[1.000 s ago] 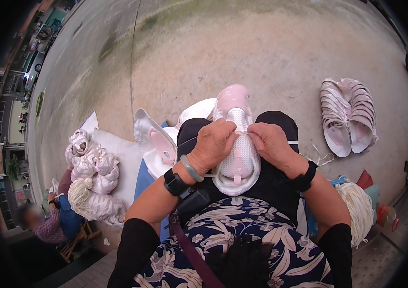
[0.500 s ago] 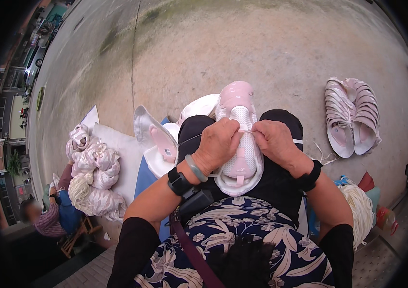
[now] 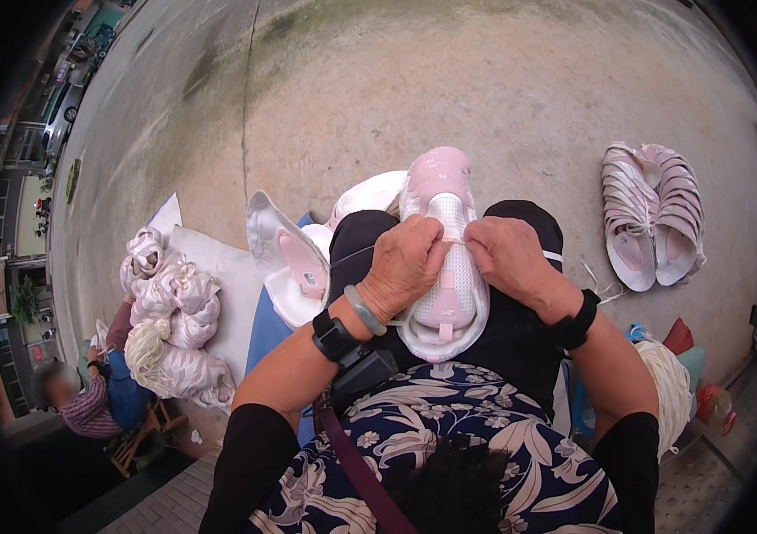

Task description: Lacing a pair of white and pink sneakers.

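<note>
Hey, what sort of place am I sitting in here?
Most likely an open-air yard or roadside used for handwork on shoes: there's a broad stretch of concrete ground, a parked car at the far left, and a nested row of pink-and-white shoe uppers to your right.

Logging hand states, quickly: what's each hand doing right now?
Left hand: closed, pinching white lace over the pink-and-white shoe.
Right hand: closed, pinching white lace too.

We see the left hand (image 3: 403, 260) and right hand (image 3: 510, 258) pinching a white lace (image 3: 454, 241) across a pink-and-white shoe upper (image 3: 444, 307) between the knees. Right, on concrete (image 3: 503, 107): nested uppers (image 3: 638, 218). Left: pale pink bundles (image 3: 187, 307).
</note>
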A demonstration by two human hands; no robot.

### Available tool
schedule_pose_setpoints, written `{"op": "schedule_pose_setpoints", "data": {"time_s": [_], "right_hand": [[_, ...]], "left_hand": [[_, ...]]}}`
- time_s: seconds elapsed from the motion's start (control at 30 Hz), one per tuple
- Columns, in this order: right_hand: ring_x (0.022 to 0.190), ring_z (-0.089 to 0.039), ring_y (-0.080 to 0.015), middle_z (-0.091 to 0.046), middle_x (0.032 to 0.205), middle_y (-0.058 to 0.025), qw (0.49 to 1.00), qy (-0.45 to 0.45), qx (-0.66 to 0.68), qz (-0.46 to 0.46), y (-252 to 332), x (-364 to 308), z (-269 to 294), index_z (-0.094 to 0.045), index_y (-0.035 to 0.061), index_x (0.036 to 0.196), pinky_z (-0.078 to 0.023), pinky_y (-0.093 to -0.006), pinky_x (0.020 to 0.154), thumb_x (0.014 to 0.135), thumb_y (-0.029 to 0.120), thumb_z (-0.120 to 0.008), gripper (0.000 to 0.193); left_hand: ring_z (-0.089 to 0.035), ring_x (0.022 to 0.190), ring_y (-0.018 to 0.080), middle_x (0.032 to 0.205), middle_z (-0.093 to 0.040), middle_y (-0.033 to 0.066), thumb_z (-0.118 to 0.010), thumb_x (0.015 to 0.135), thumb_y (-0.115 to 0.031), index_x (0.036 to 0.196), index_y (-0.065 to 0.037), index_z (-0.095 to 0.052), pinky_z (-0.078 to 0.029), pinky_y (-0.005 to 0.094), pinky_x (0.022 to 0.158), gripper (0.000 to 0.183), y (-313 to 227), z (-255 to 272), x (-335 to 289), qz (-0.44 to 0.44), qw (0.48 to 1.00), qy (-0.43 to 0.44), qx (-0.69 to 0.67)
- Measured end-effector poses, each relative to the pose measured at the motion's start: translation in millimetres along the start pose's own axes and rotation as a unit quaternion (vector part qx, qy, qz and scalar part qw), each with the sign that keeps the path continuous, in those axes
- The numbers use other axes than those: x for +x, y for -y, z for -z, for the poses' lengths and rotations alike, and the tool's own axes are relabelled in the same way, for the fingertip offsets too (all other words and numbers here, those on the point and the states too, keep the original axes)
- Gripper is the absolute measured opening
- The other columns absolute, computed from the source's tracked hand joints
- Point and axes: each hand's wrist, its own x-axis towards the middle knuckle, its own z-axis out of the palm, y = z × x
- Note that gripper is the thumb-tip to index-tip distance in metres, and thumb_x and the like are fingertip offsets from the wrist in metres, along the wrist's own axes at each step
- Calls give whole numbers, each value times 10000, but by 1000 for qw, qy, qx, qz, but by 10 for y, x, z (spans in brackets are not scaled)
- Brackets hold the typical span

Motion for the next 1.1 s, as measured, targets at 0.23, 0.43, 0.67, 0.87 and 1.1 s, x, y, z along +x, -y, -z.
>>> {"op": "schedule_pose_setpoints", "data": {"time_s": [0.23, 0.43, 0.67, 0.87, 1.1], "right_hand": [[691, -591, -346, -582, 698, -162, 998, -39, 36, 21, -15, -24, -142, -569, 26, 751, -462, -426, 621, 783, 88, -535, 77], [701, -583, -353, -577, 725, -163, 983, -65, 151, -87, 34, -111, -147, -540, 33, 831, -456, -415, 624, 790, 85, -558, 69], [738, -571, -338, -569, 762, -161, 979, -77, 170, -83, 2, -148, -206, -535, 20, 815, -455, -392, 660, 785, 94, -565, 85], [736, -577, -315, -574, 763, -141, 972, -70, 193, -114, -34, -164, -208, -564, 33, 799, -451, -379, 661, 775, 100, -577, 73], [724, -578, -302, -578, 753, -139, 969, -46, 219, -103, -92, -178, -276, -565, 33, 798, -447, -367, 648, 775, 104, -587, 79]], "left_hand": [[-523, 561, 174, 712, -541, 87, -666, 756, -48, 840, -15, -559, -436, 271, 517, 139, 27, 10, -60, 12, 999, -9, -52], [-519, 553, 171, 732, -546, 95, -672, 759, -83, 875, -6, -550, -436, 264, 513, 185, -34, 118, -109, 76, 993, 19, -90], [-581, 677, 418, 761, -582, 210, -579, 835, -179, 920, -3, -472, -468, 451, 594, 223, -266, 169, -272, 104, 988, 72, 82], [-577, 707, 450, 781, -583, 256, -510, 886, -197, 968, 2, -432, -458, 496, 626, 229, -270, 107, -273, 193, 971, 129, 51], [-577, 695, 449, 759, -575, 266, -497, 889, -183, 969, 2, -422, -455, 496, 607, 215, -248, -24, -449, 164, 984, 62, 34]]}}
